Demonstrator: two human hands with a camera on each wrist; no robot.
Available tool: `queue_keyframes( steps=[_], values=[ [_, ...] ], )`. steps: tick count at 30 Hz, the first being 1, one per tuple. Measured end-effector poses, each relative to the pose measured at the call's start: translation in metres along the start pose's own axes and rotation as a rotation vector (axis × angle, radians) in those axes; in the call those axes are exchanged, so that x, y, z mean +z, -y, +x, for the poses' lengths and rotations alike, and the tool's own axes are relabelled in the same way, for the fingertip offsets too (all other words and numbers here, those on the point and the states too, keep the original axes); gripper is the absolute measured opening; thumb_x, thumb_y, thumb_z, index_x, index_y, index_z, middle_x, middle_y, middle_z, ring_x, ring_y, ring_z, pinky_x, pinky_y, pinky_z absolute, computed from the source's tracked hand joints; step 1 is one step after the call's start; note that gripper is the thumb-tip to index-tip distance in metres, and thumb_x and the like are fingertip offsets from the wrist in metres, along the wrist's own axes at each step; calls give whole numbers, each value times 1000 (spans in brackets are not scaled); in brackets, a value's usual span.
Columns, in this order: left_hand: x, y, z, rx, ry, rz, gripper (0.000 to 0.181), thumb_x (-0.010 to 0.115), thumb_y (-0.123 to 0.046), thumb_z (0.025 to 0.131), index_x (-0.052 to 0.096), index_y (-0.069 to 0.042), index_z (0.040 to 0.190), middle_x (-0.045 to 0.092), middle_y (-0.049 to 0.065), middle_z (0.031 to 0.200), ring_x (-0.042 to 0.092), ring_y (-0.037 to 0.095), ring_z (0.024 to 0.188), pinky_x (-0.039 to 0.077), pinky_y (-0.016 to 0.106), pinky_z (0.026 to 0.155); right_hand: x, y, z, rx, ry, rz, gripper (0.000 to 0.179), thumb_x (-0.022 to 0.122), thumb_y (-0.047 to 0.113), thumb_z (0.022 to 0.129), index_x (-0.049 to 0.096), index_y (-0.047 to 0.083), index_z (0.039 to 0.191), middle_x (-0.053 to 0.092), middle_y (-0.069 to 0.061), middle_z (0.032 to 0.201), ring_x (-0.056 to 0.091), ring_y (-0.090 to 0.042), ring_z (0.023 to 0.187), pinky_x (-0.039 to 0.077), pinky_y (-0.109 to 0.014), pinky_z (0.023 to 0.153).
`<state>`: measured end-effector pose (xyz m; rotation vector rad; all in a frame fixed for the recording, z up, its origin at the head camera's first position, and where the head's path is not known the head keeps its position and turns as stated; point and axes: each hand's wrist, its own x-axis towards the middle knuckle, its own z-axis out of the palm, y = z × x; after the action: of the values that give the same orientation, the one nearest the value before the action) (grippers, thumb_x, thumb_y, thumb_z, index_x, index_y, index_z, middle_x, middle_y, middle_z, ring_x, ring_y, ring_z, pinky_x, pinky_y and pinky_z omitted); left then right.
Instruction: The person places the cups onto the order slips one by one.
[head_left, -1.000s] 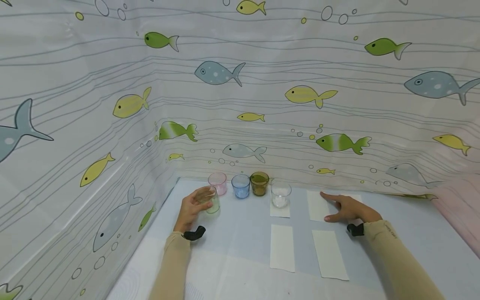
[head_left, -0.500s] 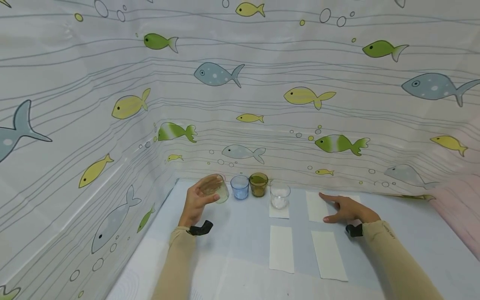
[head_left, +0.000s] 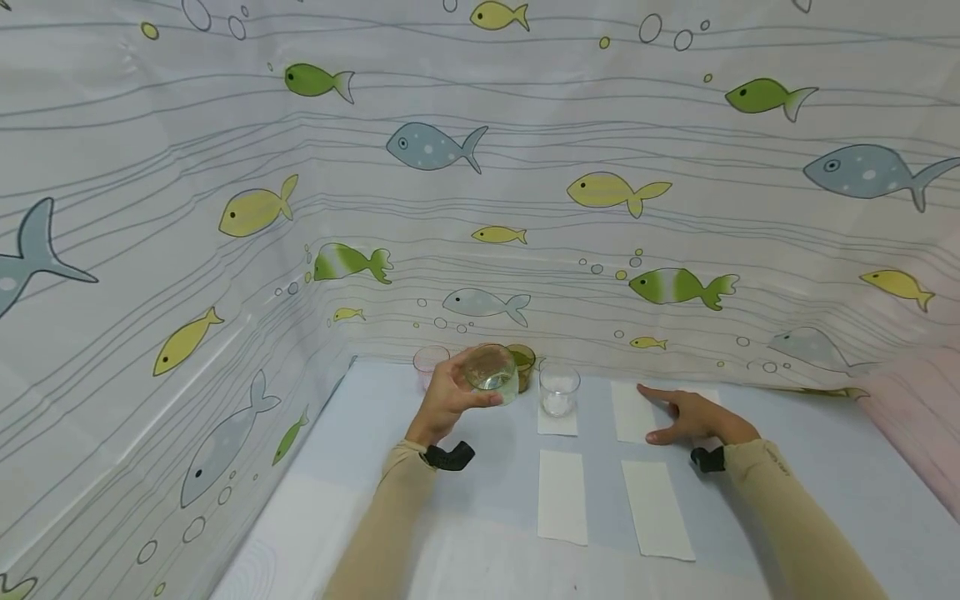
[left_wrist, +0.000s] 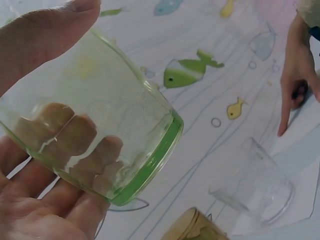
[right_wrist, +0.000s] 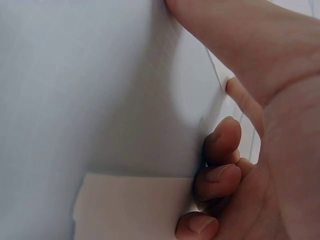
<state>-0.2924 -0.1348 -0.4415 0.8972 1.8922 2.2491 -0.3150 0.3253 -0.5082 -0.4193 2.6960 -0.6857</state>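
My left hand (head_left: 444, 404) grips a green-tinted glass tumbler (head_left: 491, 382), tilted and raised over the row of glasses at the back. In the left wrist view the tumbler's thick green base (left_wrist: 150, 167) points right, with fingers showing through its wall. My right hand (head_left: 701, 418) rests on the table, index finger and thumb extended at a white paper strip (head_left: 632, 414), its other fingers curled in. Right of the tumbler a clear glass (head_left: 559, 393) stands on another paper strip (head_left: 551, 427). The amber glass (head_left: 524, 365) is partly covered by the held tumbler, and the blue glass is hidden.
A pink glass (head_left: 428, 359) stands at the back left, partly behind my left hand. Two white strips (head_left: 562, 498) lie nearer the front, and another strip (head_left: 708, 395) shows behind my right hand. A fish-printed curtain (head_left: 525, 267) borders the table's back and left.
My left hand has lifted the green tumbler and carried it right, past the pink glass and in front of the blue and amber ones. My right hand stays in place.
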Motion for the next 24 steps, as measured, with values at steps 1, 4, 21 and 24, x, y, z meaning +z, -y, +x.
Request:
queue_keyframes(
  steps=[1,4,21,24],
  values=[
    [5,0,3,1,20,-8,80,92,3,76,56,2,148,63,11,141,59,25,133,55,47,112,0,0,-1,0,-2,0,110,93,51,78,38,14,165,61,-15,114,52,-28,100,47,-37,80],
    [19,0,14,10,62,-21,82,92,4,74,56,2,148,65,11,141,61,24,132,53,50,115,1,1,-1,5,-4,2,110,93,51,78,38,14,165,61,-15,116,52,-28,101,48,-38,80],
    [79,6,68,35,242,-45,74,83,15,80,56,3,148,61,25,148,56,45,140,43,57,122,3,-6,4,29,-14,7,111,93,55,76,38,18,165,55,-10,101,50,-24,94,42,-34,73],
    [88,8,75,22,277,-42,73,80,17,81,55,2,149,59,26,149,56,43,141,44,57,121,3,-5,3,36,-20,17,111,94,54,75,40,18,165,52,-9,97,49,-23,91,39,-33,70]
  ],
)
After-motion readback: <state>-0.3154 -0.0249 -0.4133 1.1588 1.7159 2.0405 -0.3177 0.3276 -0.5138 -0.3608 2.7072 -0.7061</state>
